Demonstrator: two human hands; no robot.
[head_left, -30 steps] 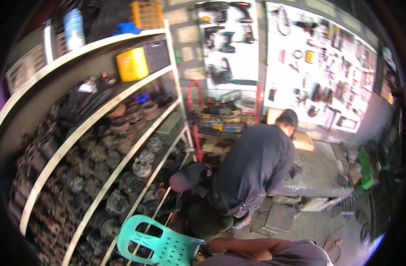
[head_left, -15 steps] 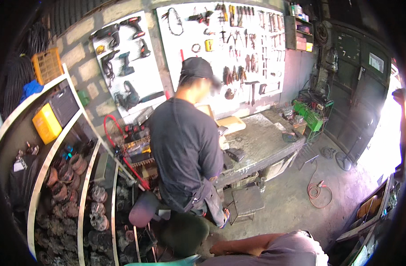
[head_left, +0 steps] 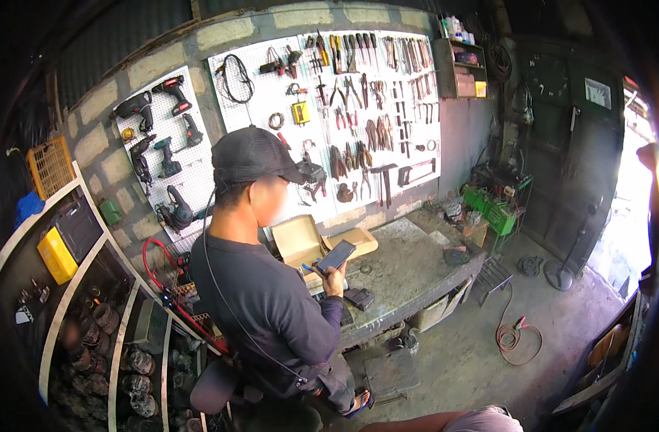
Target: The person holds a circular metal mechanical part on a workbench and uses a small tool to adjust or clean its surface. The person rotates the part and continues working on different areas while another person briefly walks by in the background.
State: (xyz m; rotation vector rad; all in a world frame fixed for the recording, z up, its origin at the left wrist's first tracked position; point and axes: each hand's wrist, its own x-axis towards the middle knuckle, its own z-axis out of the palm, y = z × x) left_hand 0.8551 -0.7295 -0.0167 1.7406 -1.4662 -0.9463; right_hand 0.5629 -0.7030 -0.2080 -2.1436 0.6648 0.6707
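Neither of my hands can be made out in view. At the lower edge, a bare limb (head_left: pixel 423 423) and greyish cloth (head_left: pixel 488 419) show, cut off by the frame; I cannot tell whose they are. In front of me a person in a dark shirt (head_left: pixel 264 288) and black cap stands at the workbench (head_left: pixel 408 252). That person's hand (head_left: pixel 334 281) holds a dark phone (head_left: pixel 337 256) above the bench. Beside it lies an opened cardboard box (head_left: pixel 295 239) with its flap spread. A small black blocky thing (head_left: pixel 359 297) rests near the bench's front edge.
Pegboards with hand tools (head_left: pixel 311 65) and power drills (head_left: pixel 169 158) hang on the block wall. Shelves with dirty metal parts (head_left: pixel 138 360) stand at left. A low stool (head_left: pixel 392 374), a coiled red cable (head_left: pixel 513 335), a green crate (head_left: pixel 491 209) and a dark door (head_left: pixel 552 151) are toward the right.
My view has shifted, so the person at the bench appears lower and further left. The phone and the opened box now show more plainly. Less of the limb and cloth is visible below.
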